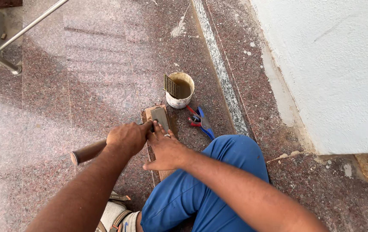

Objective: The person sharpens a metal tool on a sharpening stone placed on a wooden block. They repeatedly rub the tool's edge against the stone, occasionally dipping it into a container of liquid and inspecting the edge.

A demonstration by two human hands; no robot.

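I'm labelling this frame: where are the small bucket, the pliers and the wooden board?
small bucket [178,102], head view, on its white outer wall.
pliers [205,123], head view, on the blue handle.
wooden board [148,113], head view, on its bare upper-left corner.

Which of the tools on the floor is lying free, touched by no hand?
The red and blue pliers, right of the board. The wooden-handled tool is gripped by the left hand.

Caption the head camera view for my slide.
Left hand grips wooden-handled tool, right hand steadies blade on wooden board.
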